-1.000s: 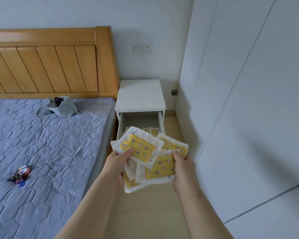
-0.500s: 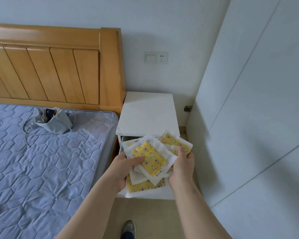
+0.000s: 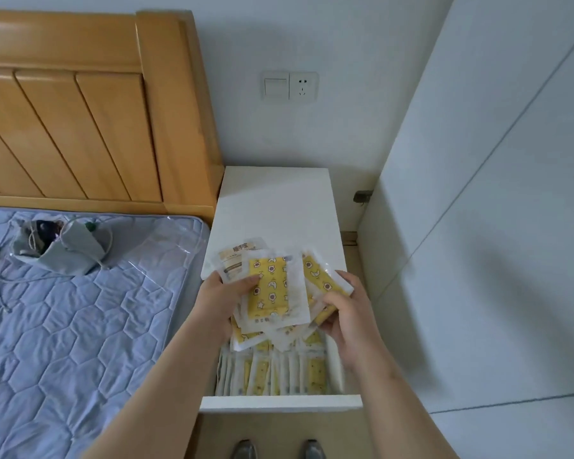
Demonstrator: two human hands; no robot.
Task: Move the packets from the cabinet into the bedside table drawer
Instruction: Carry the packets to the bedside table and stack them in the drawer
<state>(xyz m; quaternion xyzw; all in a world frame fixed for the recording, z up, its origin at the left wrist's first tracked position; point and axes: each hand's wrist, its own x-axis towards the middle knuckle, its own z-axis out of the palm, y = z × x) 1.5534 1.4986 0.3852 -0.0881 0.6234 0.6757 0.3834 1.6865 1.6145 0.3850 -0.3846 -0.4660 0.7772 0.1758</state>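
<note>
Bed: a grey drawstring pouch (image 3: 57, 246) lies on the mattress.
Left hand (image 3: 217, 301): fingers clasp the held packets (image 3: 270, 288), fanned out above the drawer.
Drawer (image 3: 279, 403): pulled out, with stored packets (image 3: 272, 372) standing upright in a row.
Right hand (image 3: 348, 314): fingers pinch the bundle's right edge.
Progress: seemingly well along; this handful is not yet dropped in, and what is left to fetch is unseen.

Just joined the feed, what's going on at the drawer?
A person stands over the open bedside table drawer, gripping a fanned bunch of yellow-and-white packets with the left hand and the right hand. The bunch is above the drawer, not yet set down. A row of packets already stands on edge inside.
</note>
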